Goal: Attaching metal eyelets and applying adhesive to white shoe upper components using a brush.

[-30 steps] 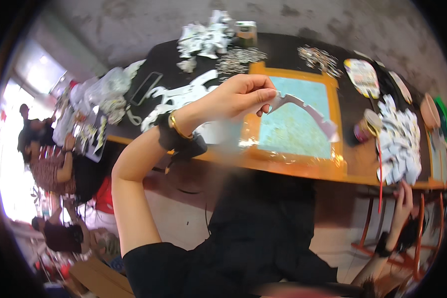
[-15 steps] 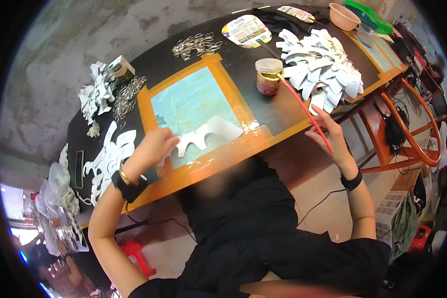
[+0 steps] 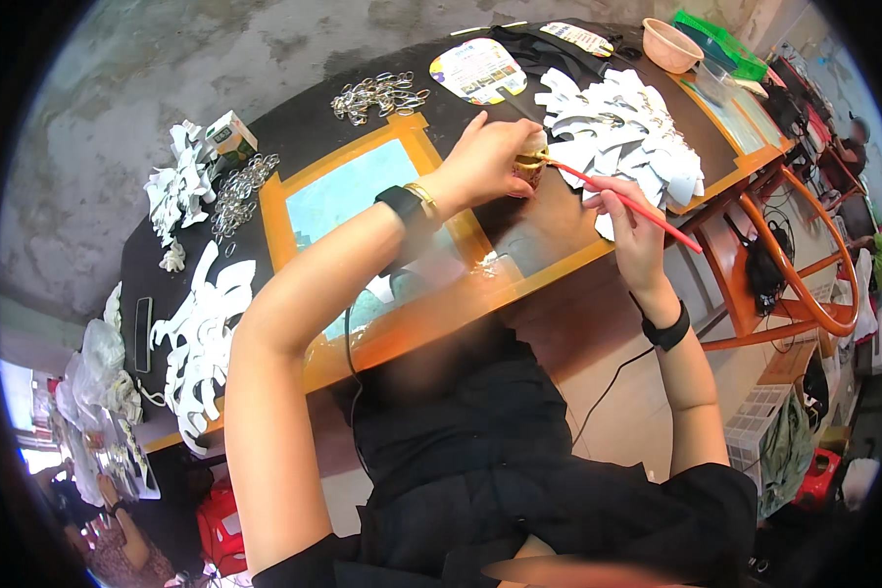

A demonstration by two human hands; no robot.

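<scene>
My left hand (image 3: 490, 162) grips a small plastic jar (image 3: 529, 176) with a reddish label and yellow smears at its rim; the fingers cover much of it. In my right hand (image 3: 629, 220), pinched between thumb and fingers, is a thin red brush (image 3: 670, 231). Its far end rests at the jar's mouth, and the tip is hidden. Under my left forearm lies a pale blue sheet (image 3: 343, 191) framed with orange tape. Part of a white cut-out piece (image 3: 383, 290) shows on that sheet, mostly covered by the arm.
White cut-out pieces form one pile (image 3: 627, 137) beyond my right hand and another (image 3: 206, 338) at the left. Metal clips (image 3: 377, 96) lie behind the sheet, more beside a small box (image 3: 231, 137). A fan-shaped card (image 3: 478, 72) and pink basin (image 3: 670, 45) stand farther back; a wooden chair (image 3: 804, 255) is right.
My left hand has left the white piece and moved up and right onto the jar. My right hand has shifted slightly, bringing the brush's far end to the jar's mouth.
</scene>
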